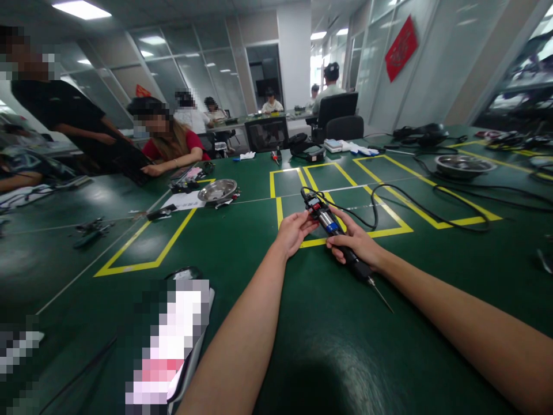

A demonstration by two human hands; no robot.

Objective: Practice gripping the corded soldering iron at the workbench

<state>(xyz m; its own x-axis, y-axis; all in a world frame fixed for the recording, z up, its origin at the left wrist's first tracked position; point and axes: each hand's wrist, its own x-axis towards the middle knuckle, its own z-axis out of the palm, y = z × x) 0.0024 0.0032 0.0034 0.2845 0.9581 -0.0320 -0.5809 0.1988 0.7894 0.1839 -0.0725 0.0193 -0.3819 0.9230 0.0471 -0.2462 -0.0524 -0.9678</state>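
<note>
An electric screwdriver (332,225) with a black body, a silver section and a blue ring is held above the green table (319,323). Its thin bit points down to the lower right, toward me. My right hand (354,239) is wrapped round the black body. At the cable end, the fingers of my left hand (296,230) are pressed together against the tool's top. A black cable (375,202) runs from that end to the right over the yellow-taped rectangles.
Metal bowls stand at left (218,191) and right (464,165). A phone-like device (181,340) with a blurred screen lies at the lower left. Loose parts (93,230) and cables (510,139) lie farther out. A person in red (190,145) sits across the table.
</note>
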